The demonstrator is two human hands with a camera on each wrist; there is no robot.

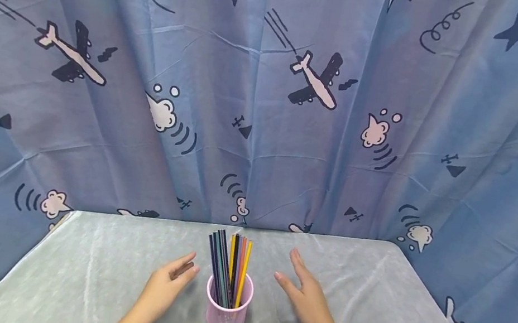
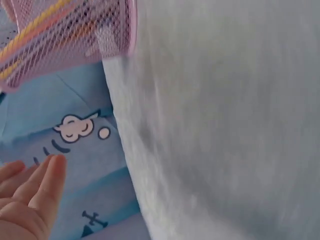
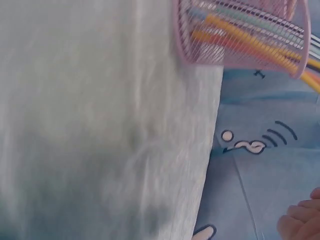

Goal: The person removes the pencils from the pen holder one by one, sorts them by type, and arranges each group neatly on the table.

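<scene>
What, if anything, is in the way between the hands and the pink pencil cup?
Nothing that I can see! The left hand and right hand are on either side of the pink cup, not touching it. Only the grey cloth shows in the gaps.

1 pink mesh cup is standing between the 2 hands, blocking the straight path from the left hand to the right hand. A narrow gap is separating the left hand from the cup; a wider gap is lying on the right hand's side. Thin coloured sticks are rising above the rim, several leaning left, obstructing passage overhead. The table is offering room outside both hands. Behind, a patterned curtain is hanging like a wall.
</scene>
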